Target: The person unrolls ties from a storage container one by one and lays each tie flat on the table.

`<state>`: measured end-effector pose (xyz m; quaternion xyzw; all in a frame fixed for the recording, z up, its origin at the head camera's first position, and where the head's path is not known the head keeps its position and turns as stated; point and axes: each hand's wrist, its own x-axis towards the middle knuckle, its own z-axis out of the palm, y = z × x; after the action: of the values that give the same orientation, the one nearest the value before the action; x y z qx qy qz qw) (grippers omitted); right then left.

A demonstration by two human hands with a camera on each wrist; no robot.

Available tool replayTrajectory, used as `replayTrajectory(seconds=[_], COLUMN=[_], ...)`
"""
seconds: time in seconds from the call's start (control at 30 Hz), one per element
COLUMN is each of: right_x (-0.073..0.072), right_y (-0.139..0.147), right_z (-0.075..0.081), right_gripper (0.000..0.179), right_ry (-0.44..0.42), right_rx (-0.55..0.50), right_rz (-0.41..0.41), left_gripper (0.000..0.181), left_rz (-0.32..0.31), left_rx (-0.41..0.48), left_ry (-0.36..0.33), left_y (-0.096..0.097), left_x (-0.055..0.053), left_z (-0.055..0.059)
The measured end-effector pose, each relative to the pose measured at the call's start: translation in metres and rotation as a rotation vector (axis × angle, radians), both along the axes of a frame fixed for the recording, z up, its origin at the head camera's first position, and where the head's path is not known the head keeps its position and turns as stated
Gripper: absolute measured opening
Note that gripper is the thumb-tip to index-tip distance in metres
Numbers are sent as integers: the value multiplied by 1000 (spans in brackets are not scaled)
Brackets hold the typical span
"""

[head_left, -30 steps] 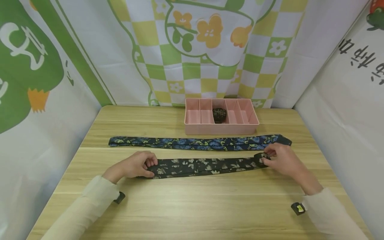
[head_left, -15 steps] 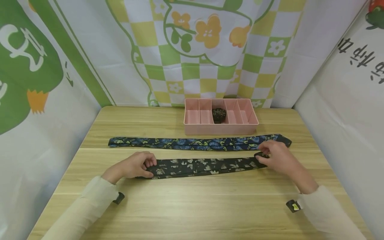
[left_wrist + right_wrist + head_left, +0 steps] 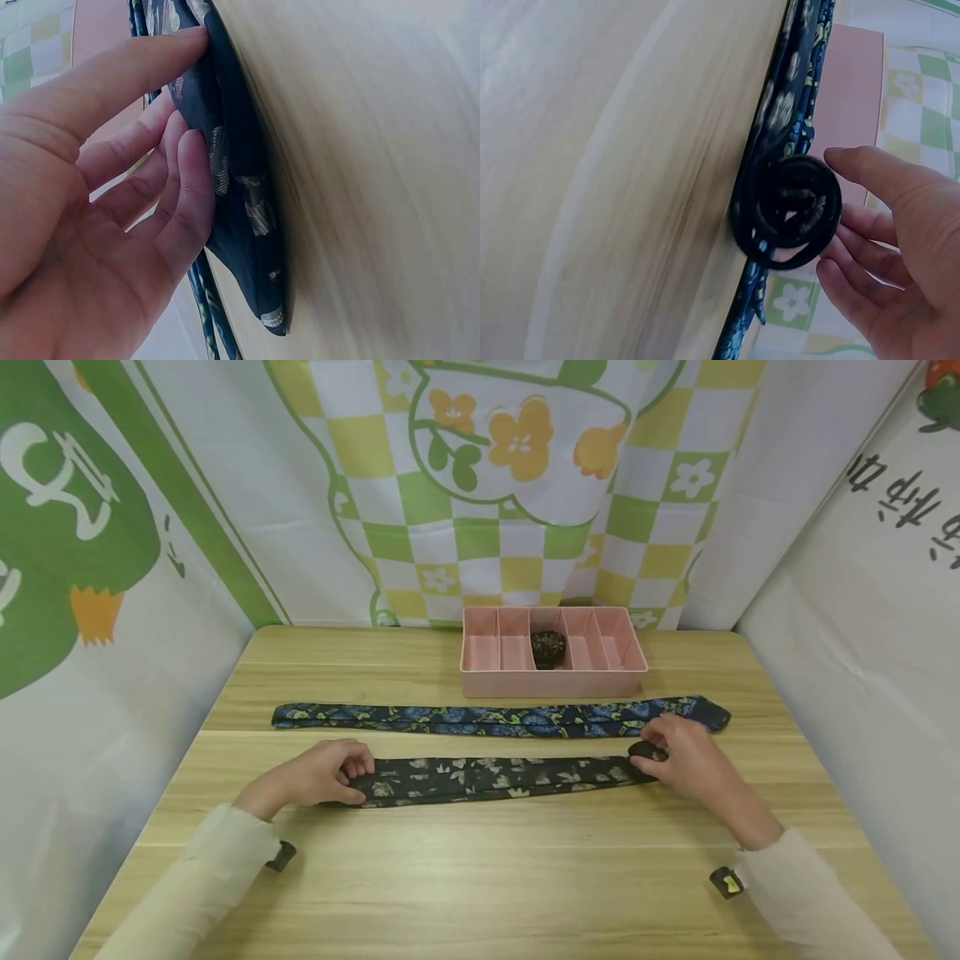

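A black necktie [image 3: 487, 777] with pale flower motifs lies stretched sideways on the table in the head view. Its right end is wound into a loose coil [image 3: 795, 202], whose spiral shows end-on in the right wrist view. My right hand [image 3: 693, 764] holds this coil between thumb and fingers. At the wide left end, my left hand [image 3: 315, 777] grips the tie across its width, thumb on the near edge and bent fingers at the far one. Behind it, parallel, lies a navy necktie [image 3: 480, 718] with blue and yellow figures, its pointed end just past my right hand.
A pink divided box [image 3: 555, 683] stands at the back of the wooden table [image 3: 480, 885]. One dark patterned roll [image 3: 548, 648] sits in its middle compartment. Printed curtains [image 3: 420, 527] hang behind the table, with white sheets on both sides.
My right hand has moved a little left with the coil. The black necktie and my left hand have shifted slightly left too. The navy necktie and the box stay put.
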<state>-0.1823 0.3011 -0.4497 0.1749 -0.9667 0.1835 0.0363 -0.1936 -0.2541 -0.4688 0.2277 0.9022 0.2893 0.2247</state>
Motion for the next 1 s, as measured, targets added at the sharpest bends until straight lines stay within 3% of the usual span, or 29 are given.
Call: replayTrajectory(seconds=[0.17, 0.5, 0.8, 1.0], right_x=[2, -1, -1, 0], right_y=[12, 30, 9, -4], right_z=[-4, -6, 13, 8], right_gripper=[31, 33, 31, 26], right_ry=[-3, -99, -75, -59], right_rx=[-8, -38, -7, 14], right_rz=[-22, -58, -12, 21], left_gripper=[33, 32, 33, 33], left_rz=[10, 14, 20, 21], left_rx=[-2, 0, -2, 3], left_ry=[-7, -11, -28, -25], left_y=[-7, -10, -10, -10], left_x=[0, -1, -2, -1], left_z=[1, 0, 0, 0])
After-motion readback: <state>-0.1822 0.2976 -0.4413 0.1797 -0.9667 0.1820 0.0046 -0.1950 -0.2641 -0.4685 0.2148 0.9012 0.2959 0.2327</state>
